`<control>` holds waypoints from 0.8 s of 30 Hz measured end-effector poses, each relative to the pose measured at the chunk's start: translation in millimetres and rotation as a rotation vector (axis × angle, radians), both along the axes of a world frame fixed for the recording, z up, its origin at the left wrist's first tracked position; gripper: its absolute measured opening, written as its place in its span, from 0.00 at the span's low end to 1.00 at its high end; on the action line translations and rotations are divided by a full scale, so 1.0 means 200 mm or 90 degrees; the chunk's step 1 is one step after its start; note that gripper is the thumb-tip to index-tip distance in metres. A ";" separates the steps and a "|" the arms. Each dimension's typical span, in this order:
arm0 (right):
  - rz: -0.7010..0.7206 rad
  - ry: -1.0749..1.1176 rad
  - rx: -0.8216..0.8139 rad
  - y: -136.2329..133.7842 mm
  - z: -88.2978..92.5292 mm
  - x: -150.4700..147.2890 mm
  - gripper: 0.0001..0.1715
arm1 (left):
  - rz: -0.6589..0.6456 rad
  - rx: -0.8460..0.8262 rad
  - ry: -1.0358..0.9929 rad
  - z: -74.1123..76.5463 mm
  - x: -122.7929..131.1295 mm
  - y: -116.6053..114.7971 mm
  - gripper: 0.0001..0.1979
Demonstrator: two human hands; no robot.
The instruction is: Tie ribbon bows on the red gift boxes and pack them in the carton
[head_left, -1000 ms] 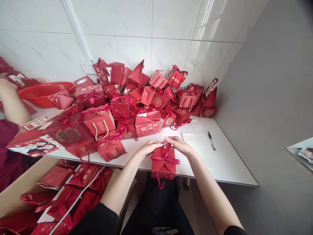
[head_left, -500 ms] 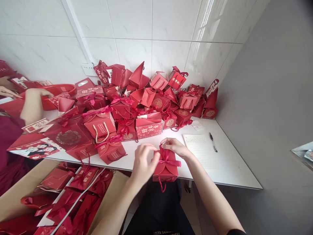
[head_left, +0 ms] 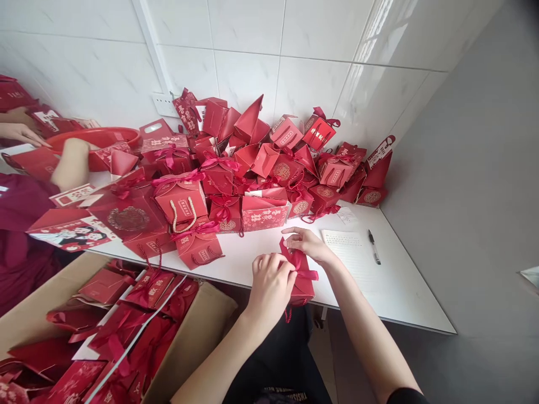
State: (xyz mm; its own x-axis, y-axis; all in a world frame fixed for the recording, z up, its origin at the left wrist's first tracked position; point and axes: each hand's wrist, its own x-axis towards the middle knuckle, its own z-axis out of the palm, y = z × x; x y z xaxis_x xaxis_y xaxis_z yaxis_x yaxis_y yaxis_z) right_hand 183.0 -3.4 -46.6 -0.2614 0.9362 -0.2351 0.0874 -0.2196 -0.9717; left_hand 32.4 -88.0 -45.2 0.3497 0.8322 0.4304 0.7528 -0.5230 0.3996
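Observation:
A small red gift box (head_left: 304, 289) with a red ribbon (head_left: 308, 275) tied across its top sits at the table's front edge. A twisted red cord handle (head_left: 288, 315) hangs from its near side. My left hand (head_left: 272, 280) lies over the left part of the lid, fingers closed on the ribbon near the knot and hiding part of it. Behind the box, my right hand (head_left: 309, 246) has curled fingers at the ribbon's upper end. The knot is largely covered by my fingers.
Many red gift boxes (head_left: 265, 210) are heaped along the wall. A notepad (head_left: 343, 252) and a pen (head_left: 374, 247) lie to the right. At lower left stands a cardboard carton (head_left: 206, 306) full of red boxes. Another person's arm (head_left: 71, 165) is near a red basin (head_left: 120, 134).
My left hand has moved right and down onto the ribbon, from beside the box. My right hand stays at the ribbon's far end. The view has shifted slightly.

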 end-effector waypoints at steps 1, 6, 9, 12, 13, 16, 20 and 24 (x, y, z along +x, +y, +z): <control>0.004 -0.005 -0.005 0.00 0.01 0.00 0.19 | -0.001 0.001 -0.001 -0.01 0.00 -0.01 0.03; 0.025 -0.046 -0.026 0.03 0.04 -0.02 0.10 | -0.005 -0.004 -0.002 -0.03 0.00 -0.01 0.04; 0.031 -0.075 -0.030 0.05 0.05 -0.05 0.08 | -0.009 -0.014 0.000 -0.03 0.00 -0.01 0.05; 0.023 -0.102 -0.028 0.08 0.04 -0.07 0.08 | -0.012 -0.028 -0.006 -0.03 0.00 0.00 0.05; 0.016 -0.109 -0.025 0.08 0.03 -0.07 0.08 | -0.011 -0.033 -0.009 -0.03 0.00 0.00 0.05; -0.032 -0.116 -0.008 0.07 0.03 -0.04 0.11 | -0.002 -0.040 -0.015 -0.03 0.01 0.00 0.05; -0.138 -0.122 0.027 -0.04 -0.01 0.09 0.19 | -0.002 -0.040 -0.032 -0.04 0.00 0.00 0.04; -0.134 -0.088 0.034 -0.17 -0.07 0.14 0.28 | -0.011 -0.038 -0.040 -0.04 0.00 0.00 0.06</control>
State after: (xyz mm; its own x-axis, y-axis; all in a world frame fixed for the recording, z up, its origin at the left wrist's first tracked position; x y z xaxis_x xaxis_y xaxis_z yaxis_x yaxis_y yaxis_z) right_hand 211.2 -36.5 -60.7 -0.0284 0.9785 -0.2043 0.1776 -0.1962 -0.9643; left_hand 32.0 -87.6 -53.7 0.3381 0.8511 0.4016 0.7168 -0.5094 0.4762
